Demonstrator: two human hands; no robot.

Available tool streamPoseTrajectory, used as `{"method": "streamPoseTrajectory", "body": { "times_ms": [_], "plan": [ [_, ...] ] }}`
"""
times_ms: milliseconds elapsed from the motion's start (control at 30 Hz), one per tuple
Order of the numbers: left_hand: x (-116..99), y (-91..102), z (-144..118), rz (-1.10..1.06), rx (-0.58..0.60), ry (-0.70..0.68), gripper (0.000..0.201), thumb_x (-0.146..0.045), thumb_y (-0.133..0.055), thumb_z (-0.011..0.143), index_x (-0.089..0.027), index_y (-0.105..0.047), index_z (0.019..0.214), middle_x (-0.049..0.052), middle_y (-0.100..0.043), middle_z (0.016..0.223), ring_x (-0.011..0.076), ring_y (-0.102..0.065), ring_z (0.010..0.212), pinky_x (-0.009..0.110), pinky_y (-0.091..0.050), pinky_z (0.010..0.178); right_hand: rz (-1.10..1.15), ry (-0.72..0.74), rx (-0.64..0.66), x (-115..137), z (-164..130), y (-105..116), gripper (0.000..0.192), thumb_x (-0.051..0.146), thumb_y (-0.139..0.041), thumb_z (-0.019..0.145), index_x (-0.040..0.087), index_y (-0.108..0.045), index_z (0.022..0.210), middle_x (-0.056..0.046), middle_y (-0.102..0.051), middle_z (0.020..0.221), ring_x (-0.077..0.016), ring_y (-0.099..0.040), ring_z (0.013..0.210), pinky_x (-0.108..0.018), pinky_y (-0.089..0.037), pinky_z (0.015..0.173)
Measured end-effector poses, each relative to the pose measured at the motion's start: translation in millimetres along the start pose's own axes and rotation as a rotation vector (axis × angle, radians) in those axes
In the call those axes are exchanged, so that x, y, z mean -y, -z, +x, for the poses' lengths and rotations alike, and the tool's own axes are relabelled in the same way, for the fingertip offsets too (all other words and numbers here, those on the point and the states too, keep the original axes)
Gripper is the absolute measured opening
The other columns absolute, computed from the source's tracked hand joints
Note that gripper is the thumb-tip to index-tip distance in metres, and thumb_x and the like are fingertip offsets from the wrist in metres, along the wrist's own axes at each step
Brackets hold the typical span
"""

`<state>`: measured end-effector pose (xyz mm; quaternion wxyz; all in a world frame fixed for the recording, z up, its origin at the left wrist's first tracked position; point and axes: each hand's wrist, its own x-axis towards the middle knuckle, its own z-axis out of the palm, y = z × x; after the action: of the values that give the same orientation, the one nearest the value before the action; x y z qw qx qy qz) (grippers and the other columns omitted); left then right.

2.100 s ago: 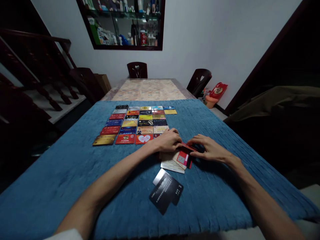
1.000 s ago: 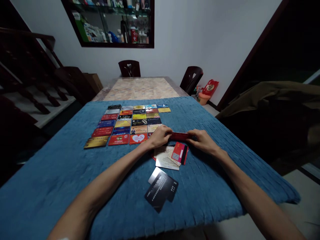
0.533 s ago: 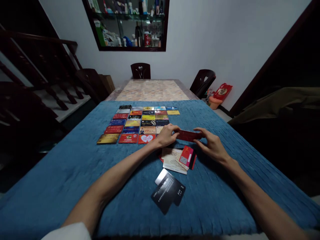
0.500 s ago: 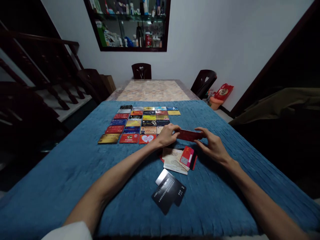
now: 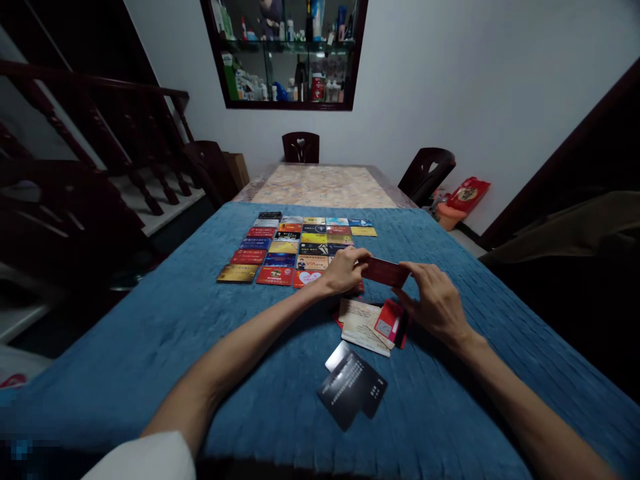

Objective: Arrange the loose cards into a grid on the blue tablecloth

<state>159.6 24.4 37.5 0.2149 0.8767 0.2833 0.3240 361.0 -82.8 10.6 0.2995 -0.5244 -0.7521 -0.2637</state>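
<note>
Between my two hands a dark red card point(image 5: 384, 272) is held up above the cloth, tilted on its long edge. My left hand point(image 5: 347, 270) pinches its left end, and my right hand point(image 5: 437, 300) grips its right end with thumb and fingers. Below them lies a loose pile with a cream card point(image 5: 363, 323) and a red and pink card point(image 5: 387, 323). Closer to me are several dark grey cards point(image 5: 353, 387) overlapping a silver one point(image 5: 337, 355). Rows of colourful cards point(image 5: 285, 260) lie to the left, partly hidden behind my left hand.
A blue cloth point(image 5: 175, 333) covers the near part of the table, and the bare tabletop point(image 5: 325, 183) shows at the far end. Dark wooden chairs point(image 5: 427, 173) stand around it. A glass-shelved cabinet point(image 5: 287, 73) is set in the back wall.
The view has swung slightly left, so everything appears shifted right. My right hand has closed in on the card's right end, its fingers now over the edge.
</note>
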Motion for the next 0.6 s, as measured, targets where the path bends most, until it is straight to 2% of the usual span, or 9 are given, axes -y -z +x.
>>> {"method": "streamPoseTrajectory", "body": {
  "times_ms": [167,400,600],
  "plan": [
    [7,14.4,-12,0.037,-0.018,0.010,0.020,-0.008,-0.057,0.083,-0.015,-0.070,0.097,0.007,-0.070,0.093,0.0193,-0.063,0.089,0.031,-0.051,0.083,-0.023,0.058,0.019,13,10,-4,0.041,0.031,-0.051,0.094,0.018,-0.048,0.133,-0.015,-0.063,0.110,-0.0302,-0.056,0.096,-0.041,-0.046,0.078],
    [15,38.8,-31,0.053,-0.066,0.018,0.021,-0.009,-0.056,0.084,-0.016,-0.069,0.099,0.007,-0.070,0.096,0.0204,-0.064,0.093,0.034,-0.052,0.086,-0.016,0.053,0.005,31,32,-14,0.041,0.030,-0.052,0.091,0.019,-0.053,0.130,-0.016,-0.057,0.113,-0.0326,-0.050,0.103,-0.045,-0.046,0.082],
    [27,65.9,-53,0.062,-0.125,-0.004,0.041,-0.003,-0.055,0.083,-0.017,-0.060,0.120,0.007,-0.069,0.107,0.0198,-0.063,0.096,0.034,-0.053,0.089,0.000,0.144,0.023,50,54,-27,0.041,0.029,-0.052,0.090,0.016,-0.054,0.129,-0.017,-0.058,0.113,-0.0320,-0.049,0.102,-0.043,-0.044,0.082]
  ]
}}
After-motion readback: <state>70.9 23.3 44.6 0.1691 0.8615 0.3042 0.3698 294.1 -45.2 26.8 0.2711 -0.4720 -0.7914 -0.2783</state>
